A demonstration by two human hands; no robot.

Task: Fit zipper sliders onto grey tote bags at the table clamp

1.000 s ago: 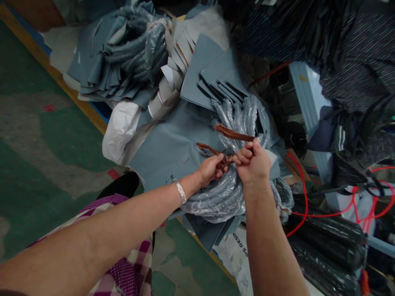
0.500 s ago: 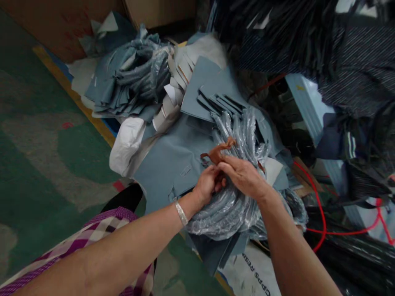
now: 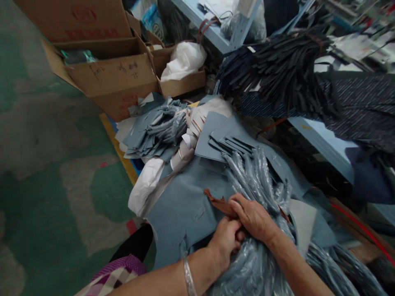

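Green floor takes up the left of the frame (image 3: 33, 197), with open cartons (image 3: 114, 76) sitting up in the upper left. We've got the brown strip (image 3: 217, 202) just below and right of centre, running in between our hands over a plastic-wrapped bundle (image 3: 251, 267). Right hand (image 3: 254, 216) is pinching it from above, thumb and fingers together; left hand (image 3: 226, 238) is curled closed right underneath, seemingly on the same strip, though we can't see the exact contact.

Handling-wise, we'd guess the strip is super light, limp and tough to break, a bit frayed at the tip. Best hold is probably a pinch close to the bundle, cos the loose end would just flop. That plastic wrap looks slippery and crinkly, and the bundle is likely heavy-ish but bendy.

Headcount: two hands, one strip end sticking out, one bracelet (image 3: 189, 275) on the left wrist, two cartons we can make out, one white bag (image 3: 185, 61) in the smaller one. Wrapped lengths? Too tangled to count.
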